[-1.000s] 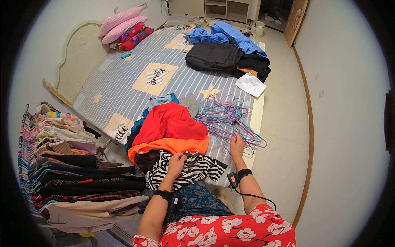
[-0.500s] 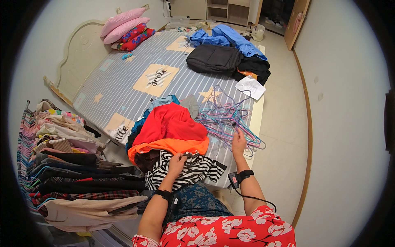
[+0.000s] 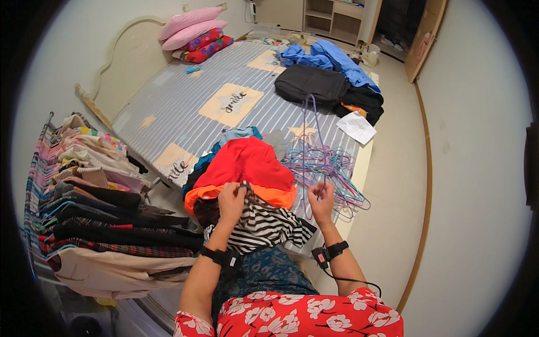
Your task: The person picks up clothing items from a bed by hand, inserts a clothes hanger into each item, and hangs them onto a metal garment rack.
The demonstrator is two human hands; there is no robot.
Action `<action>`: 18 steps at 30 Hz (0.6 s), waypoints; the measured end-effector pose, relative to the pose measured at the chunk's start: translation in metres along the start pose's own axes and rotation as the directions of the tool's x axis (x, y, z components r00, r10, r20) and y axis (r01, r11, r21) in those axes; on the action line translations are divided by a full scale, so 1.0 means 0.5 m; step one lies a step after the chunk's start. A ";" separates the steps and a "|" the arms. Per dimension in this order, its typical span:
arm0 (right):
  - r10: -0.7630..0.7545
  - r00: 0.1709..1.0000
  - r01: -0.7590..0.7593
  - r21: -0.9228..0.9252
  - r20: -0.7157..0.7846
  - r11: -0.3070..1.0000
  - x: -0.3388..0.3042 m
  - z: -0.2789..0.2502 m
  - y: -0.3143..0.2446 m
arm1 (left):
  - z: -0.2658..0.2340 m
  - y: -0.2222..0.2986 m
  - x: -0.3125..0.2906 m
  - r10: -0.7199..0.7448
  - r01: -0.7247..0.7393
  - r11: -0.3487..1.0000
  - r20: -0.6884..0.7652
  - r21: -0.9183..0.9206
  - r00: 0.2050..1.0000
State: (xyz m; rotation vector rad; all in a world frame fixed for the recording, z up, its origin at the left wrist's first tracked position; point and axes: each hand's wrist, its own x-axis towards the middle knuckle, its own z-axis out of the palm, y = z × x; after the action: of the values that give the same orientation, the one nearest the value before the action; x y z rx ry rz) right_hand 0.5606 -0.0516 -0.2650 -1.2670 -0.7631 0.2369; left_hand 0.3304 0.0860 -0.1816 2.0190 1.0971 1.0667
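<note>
My left hand is closed on the upper edge of a black-and-white striped garment and lifts it a little. The rest of the garment lies along the near edge of the bed. In my right hand is a purple clothes hanger, held tilted up with its far end above the bed. Just beyond that hand lies a tangled heap of purple, blue and pink hangers. A red garment and an orange garment are piled behind the striped one.
A rack of hung clothes stands close on my left. The bed carries a black bag, blue clothing, a white paper and stacked pink pillows. A wall runs along the right.
My right hand has drawn a purple hanger up out of the heap. My left hand has raised the striped garment's edge slightly. The view has shifted a little.
</note>
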 end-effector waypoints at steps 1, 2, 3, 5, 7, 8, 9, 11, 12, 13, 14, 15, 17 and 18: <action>-0.087 0.996 0.087 0.017 0.010 0.996 0.019 0.029 -0.049 | -0.024 0.027 0.017 -0.253 0.276 0.950 0.157 -0.147 0.955; 0.170 0.982 -0.182 0.177 0.080 0.967 0.039 0.054 -0.115 | -0.045 0.023 0.024 -0.326 0.370 0.869 0.183 -0.327 0.927; 0.165 0.982 -0.180 0.184 0.092 0.966 0.059 0.061 -0.130 | -0.050 0.028 0.036 -0.372 0.440 0.746 0.236 -0.500 0.898; 0.086 0.995 -0.084 -0.037 0.048 0.996 0.091 0.065 -0.141 | -0.074 0.053 0.056 -0.400 0.463 0.717 0.236 -0.522 0.886; 0.048 0.989 -0.043 -0.039 0.137 0.998 0.091 0.075 -0.168 | -0.105 0.034 0.067 -0.337 0.397 0.766 0.210 -0.506 0.918; 0.070 0.957 -0.059 -0.044 0.282 0.997 0.083 0.077 -0.195 | -0.130 0.024 0.068 -0.278 0.311 0.865 0.140 -0.393 0.950; 0.092 0.908 -0.072 -0.064 0.408 0.995 0.077 0.067 -0.217 | -0.142 0.032 0.072 -0.282 0.309 0.865 0.126 -0.395 0.951; 0.097 0.843 -0.085 -0.047 0.529 0.995 0.067 0.055 -0.255 | -0.176 0.050 0.078 -0.179 0.179 0.981 0.007 -0.069 0.984; 0.085 0.806 -0.065 -0.056 0.585 0.996 0.066 0.051 -0.279 | -0.193 0.050 0.079 -0.130 0.130 0.991 -0.041 -0.014 0.991; 0.074 0.767 -0.042 -0.066 0.638 0.997 0.069 0.049 -0.296 | -0.209 0.053 0.078 -0.134 0.133 0.991 -0.058 -0.010 0.989; 0.092 0.734 -0.053 -0.078 0.673 0.996 0.071 0.049 -0.306 | -0.224 0.056 0.075 -0.081 0.087 0.993 -0.083 0.079 0.993; 0.085 0.727 -0.050 -0.071 0.681 0.996 0.073 0.053 -0.315 | -0.237 0.063 0.071 -0.026 0.042 0.985 -0.099 0.168 0.995; 0.039 0.684 0.045 -0.095 0.728 0.995 0.076 0.062 -0.336 | -0.258 0.076 0.065 -0.033 0.053 0.978 -0.104 0.201 0.994; -0.013 0.678 0.096 -0.071 0.735 0.993 0.078 0.070 -0.354 | -0.265 0.081 0.064 0.032 -0.004 0.971 -0.113 0.239 0.993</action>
State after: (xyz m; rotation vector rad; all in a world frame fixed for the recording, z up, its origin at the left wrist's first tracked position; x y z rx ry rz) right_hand 0.5244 -0.0587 -0.0840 -1.2339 -1.5284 0.6983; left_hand 0.2430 0.1105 -0.0719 2.1786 1.3249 1.1180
